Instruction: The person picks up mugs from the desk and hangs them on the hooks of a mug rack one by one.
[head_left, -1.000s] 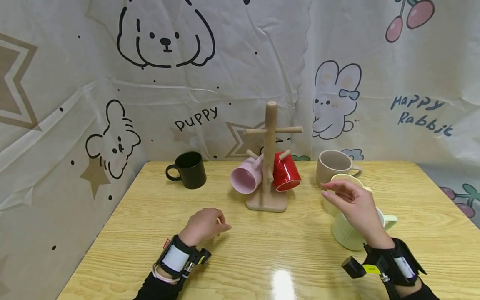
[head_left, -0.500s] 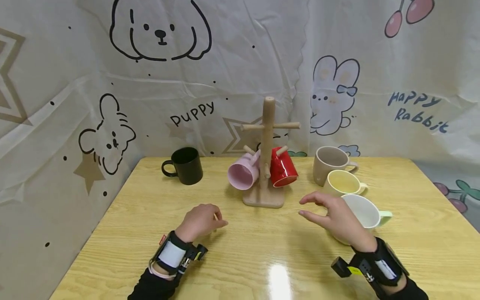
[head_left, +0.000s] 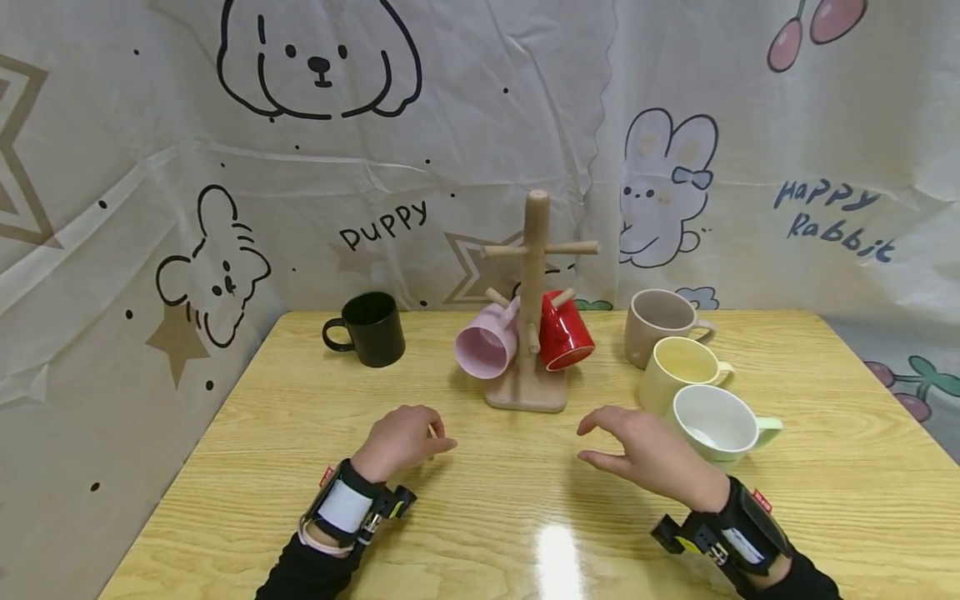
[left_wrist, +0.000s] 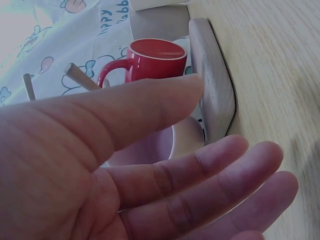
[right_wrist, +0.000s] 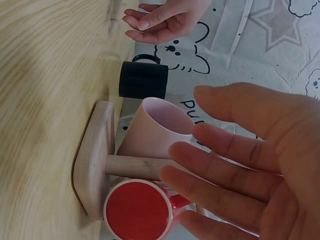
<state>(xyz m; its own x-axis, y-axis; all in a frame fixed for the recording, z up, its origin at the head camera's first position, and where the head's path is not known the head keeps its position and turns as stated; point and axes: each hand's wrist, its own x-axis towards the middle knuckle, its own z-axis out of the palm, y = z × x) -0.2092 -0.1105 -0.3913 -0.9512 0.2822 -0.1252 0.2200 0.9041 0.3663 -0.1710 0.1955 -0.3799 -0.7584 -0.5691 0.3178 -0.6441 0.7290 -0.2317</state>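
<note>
A wooden mug tree (head_left: 536,225) stands at the middle of the table. From its lower pegs hang a pink mug (head_left: 486,343) on the left and a red mug (head_left: 567,337) on the right, both tilted. My left hand (head_left: 401,442) hovers over or rests on the table in front of the rack, fingers loosely bent around nothing. My right hand (head_left: 652,454) is held in front of the light green mug (head_left: 716,421), thumb and fingers apart with nothing between them. In the right wrist view its fingers (right_wrist: 220,185) look relaxed.
Behind the light green mug stand a yellow mug (head_left: 681,371) and a beige mug (head_left: 663,325), in a row on the right. A black mug (head_left: 372,329) stands at the back left. A printed cloth (head_left: 465,142) hangs behind the wooden table (head_left: 480,517).
My right hand has drawn back from above the yellow and light green mugs, moving left and toward me. My left hand has kept its place. The head view has shifted slightly.
</note>
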